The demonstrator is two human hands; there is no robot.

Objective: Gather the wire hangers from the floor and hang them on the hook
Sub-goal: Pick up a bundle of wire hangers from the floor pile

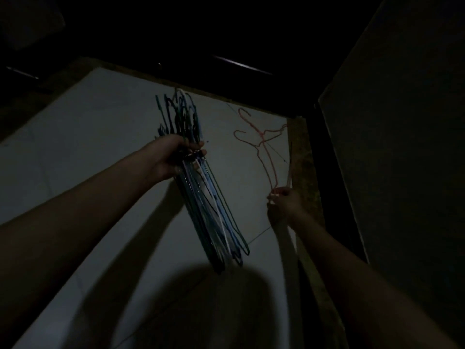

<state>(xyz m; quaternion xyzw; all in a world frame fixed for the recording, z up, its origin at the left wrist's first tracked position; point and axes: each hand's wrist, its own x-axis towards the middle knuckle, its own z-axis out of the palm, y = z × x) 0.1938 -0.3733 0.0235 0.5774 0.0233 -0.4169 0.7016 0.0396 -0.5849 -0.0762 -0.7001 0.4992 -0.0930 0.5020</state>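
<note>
dim room, pale wall (88, 137). left hand (173, 157) raised, fingers (195, 147) wrapped tight round necks of thick bundle of blue, green, white wire hangers (208, 205); hooks up, bodies slanting down-right. right hand (284, 200) at wall's right edge, fingertips pinching lower wire of pink hangers (261, 139) lying against wall. hook itself not discernible.

Left hand (173, 157) raised at centre, gripping bundle of blue, green and white wire hangers (203, 187) near hooks; hooks point up, bundle slants down-right before pale wall (88, 147). Right of it, pink wire hangers (264, 144) lie against wall, right hand (284, 200) pinching lower ends. Dark panel (402, 147) far right.
</note>
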